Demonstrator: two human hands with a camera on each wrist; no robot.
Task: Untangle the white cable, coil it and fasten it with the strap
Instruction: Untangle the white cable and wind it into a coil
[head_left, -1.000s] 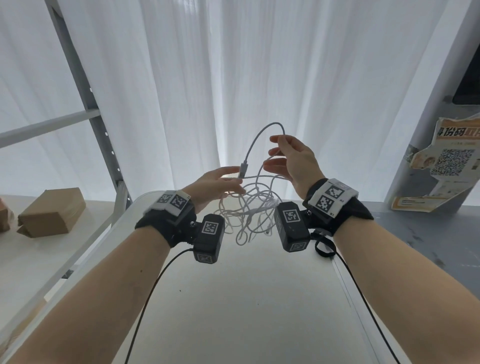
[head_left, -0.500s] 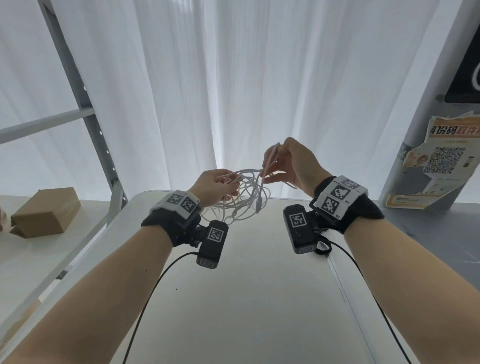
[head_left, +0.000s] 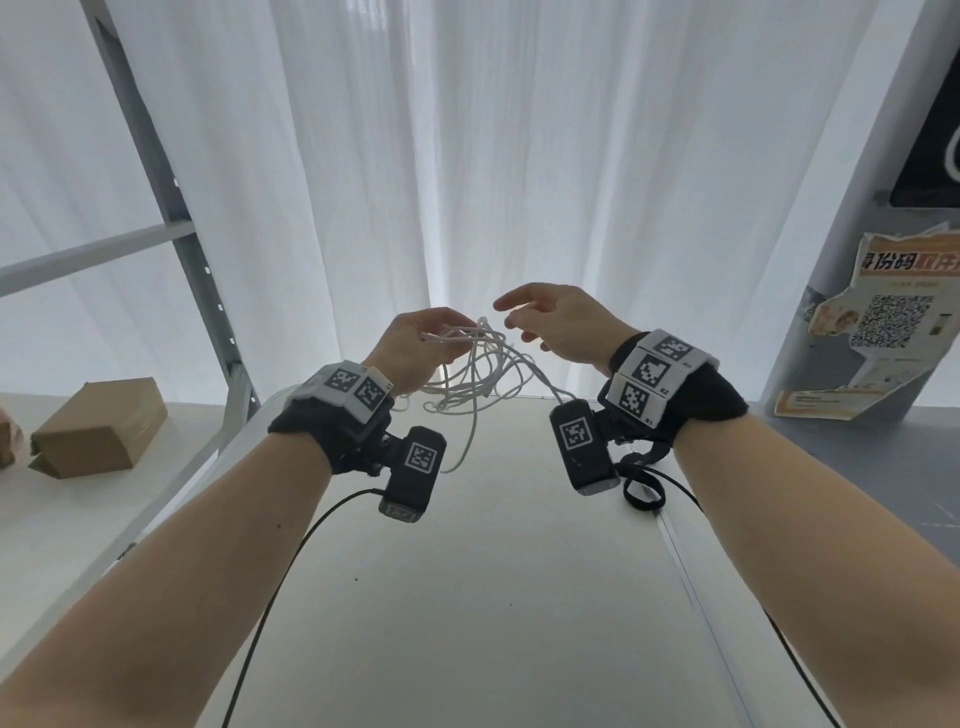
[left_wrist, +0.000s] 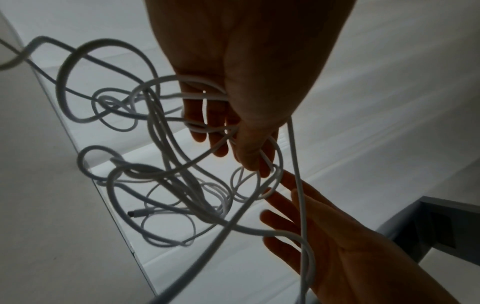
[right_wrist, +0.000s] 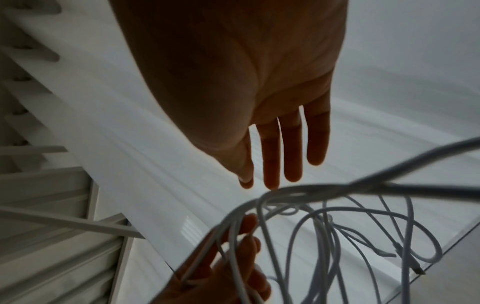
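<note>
The left hand (head_left: 415, 345) keeps its grip on the tangled white cable (head_left: 480, 376); right hand (head_left: 558, 325), beside it, spread wide.

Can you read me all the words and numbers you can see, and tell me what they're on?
"份码" in dark characters, partly cut off, then orange characters too cropped to read: on the torn poster stuck to the grey pillar.
Poster's QR code and small print: too small to read.
Tiny labels beside the square markers on the right wristband: too blurred to read.
Nothing else carries writing.
</note>
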